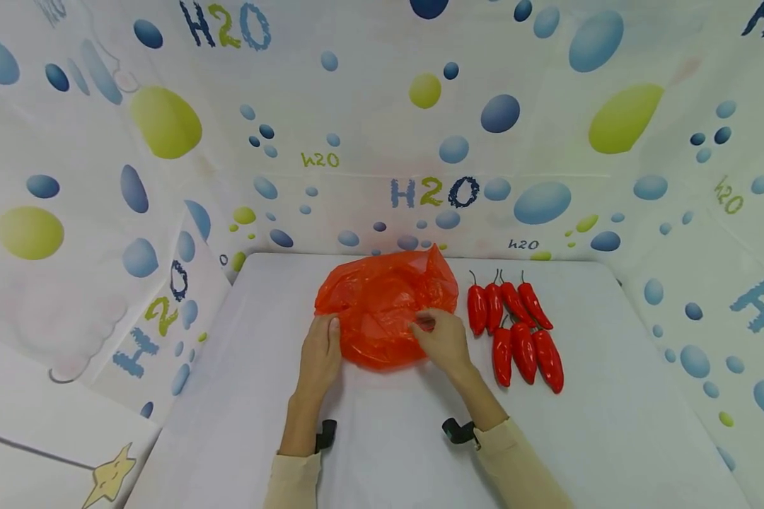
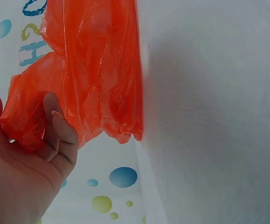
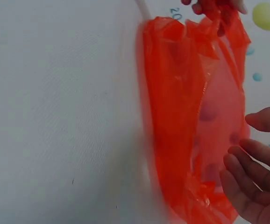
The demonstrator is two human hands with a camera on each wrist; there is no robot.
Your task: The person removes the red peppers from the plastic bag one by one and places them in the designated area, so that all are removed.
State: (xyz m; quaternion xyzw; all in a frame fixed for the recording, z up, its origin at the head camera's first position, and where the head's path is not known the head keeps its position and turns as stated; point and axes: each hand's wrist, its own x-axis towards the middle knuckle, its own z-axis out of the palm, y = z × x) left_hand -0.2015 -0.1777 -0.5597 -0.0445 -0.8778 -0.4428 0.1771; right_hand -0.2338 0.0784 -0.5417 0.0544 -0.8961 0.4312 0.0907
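Observation:
A thin, orange-red plastic bag [image 1: 382, 304] lies puffed and crumpled near the back of the table. At its left side my left hand [image 1: 321, 353] grips the edge; in the left wrist view, gathered plastic [image 2: 30, 116] sits between thumb and curled fingers. My right hand [image 1: 444, 341] is at the bag's right side. In the right wrist view, that hand [image 3: 261, 172] has its thumb and loosely bent fingers apart, with nothing held between them. Whether its fingertips touch the bag is hard to tell.
Several red chili peppers [image 1: 523, 352] lie in two rows on the white table [image 1: 611, 424], right of the bag. Behind the table hangs a white sheet [image 1: 369, 106] printed with blue and green dots. Dark wrist cameras [image 1: 458, 430] sit on both wrists.

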